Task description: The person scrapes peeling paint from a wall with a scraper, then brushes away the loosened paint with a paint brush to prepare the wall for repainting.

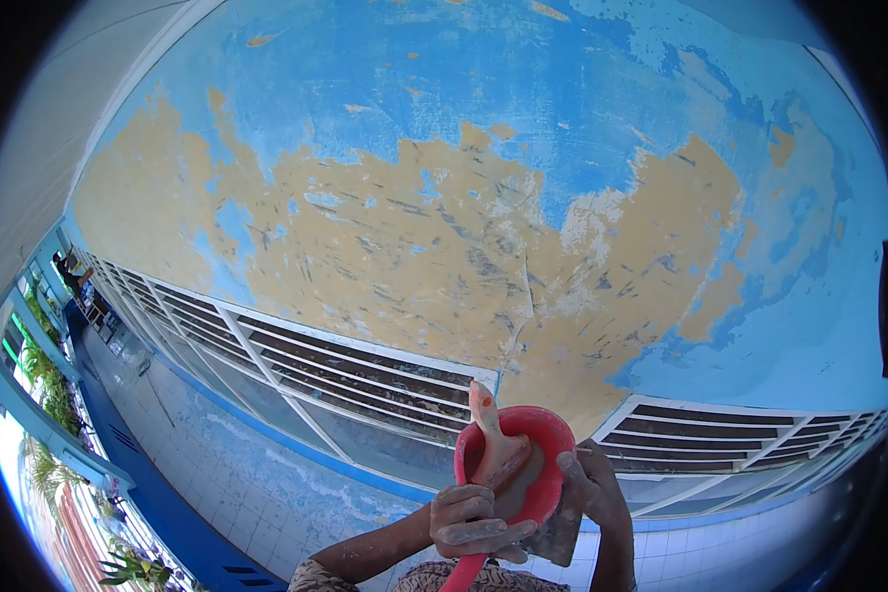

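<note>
Head view: at six o'clock, the left hand (472, 528) has its fingers curled tight round the handle of a red scoop (523, 464) holding pale filler. The right hand (590, 488) pinches a flat scraper (559, 538) against its rim. The scoop looks light, stiff and paste-slick; best gripped by the handle.

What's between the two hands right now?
In the head view, the red scoop sits between left hand and right hand, a putty-smeared tool resting in it.

Red plastic scoop (538, 444) smooth; wall (444, 217) paint flaking, rough.
</note>
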`<state>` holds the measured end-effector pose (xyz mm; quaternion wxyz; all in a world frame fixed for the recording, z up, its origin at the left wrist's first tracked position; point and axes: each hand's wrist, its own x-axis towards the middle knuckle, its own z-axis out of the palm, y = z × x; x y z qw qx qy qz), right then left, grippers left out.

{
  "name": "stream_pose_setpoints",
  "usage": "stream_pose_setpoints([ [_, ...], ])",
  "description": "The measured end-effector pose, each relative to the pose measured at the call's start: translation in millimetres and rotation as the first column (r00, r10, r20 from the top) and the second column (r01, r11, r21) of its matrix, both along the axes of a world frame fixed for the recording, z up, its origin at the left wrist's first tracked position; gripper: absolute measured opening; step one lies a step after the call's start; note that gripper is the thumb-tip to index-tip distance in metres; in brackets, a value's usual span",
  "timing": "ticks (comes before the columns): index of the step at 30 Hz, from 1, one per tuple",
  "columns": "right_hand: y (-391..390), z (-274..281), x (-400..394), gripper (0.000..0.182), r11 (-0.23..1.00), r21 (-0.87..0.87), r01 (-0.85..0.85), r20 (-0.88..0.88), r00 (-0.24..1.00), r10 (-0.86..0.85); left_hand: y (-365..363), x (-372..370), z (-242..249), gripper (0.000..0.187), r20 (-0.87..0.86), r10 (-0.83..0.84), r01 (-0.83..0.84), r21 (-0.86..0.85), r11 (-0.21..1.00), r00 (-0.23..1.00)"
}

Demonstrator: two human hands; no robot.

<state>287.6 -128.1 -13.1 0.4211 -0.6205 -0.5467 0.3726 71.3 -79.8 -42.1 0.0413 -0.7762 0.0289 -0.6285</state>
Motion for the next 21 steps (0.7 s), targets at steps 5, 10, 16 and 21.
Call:
stream_pose_setpoints([
  [5, 6.6, -27.5, 1.7, 0.042, 0.999, -0.034, -0.02, 0.144, 0.989, 0.025, -1.6, 10.5, -23.6, 0.034, 0.002, 0.048, -0.048, 0.025, 0.999, 0.999],
  [10, 16.7, -83.9, 4.8, 0.03, 0.996, -0.07, 0.062, 0.125, 0.991, -0.053, 2.0, 8.8, -60.1, 0.031, -0.178, 0.035, -0.014, 0.118, 0.993, 0.983],
  [16, 12.7, -114.9, -13.3, 0.02, 0.967, -0.099, 0.234, -0.303, 0.919, -0.254, -23.4, 6.9, -51.3, 0.061, -0.064, 0.301, -0.304, -0.051, 0.951, 0.952],
  [21, 9.9, -101.8, -31.1, 0.009, 0.926, 0.005, 0.377, -0.564, 0.766, -0.309, -64.7, -11.5, -110.6, 0.124, -0.299, 0.355, -0.46, -0.664, 0.589, 0.886],
])
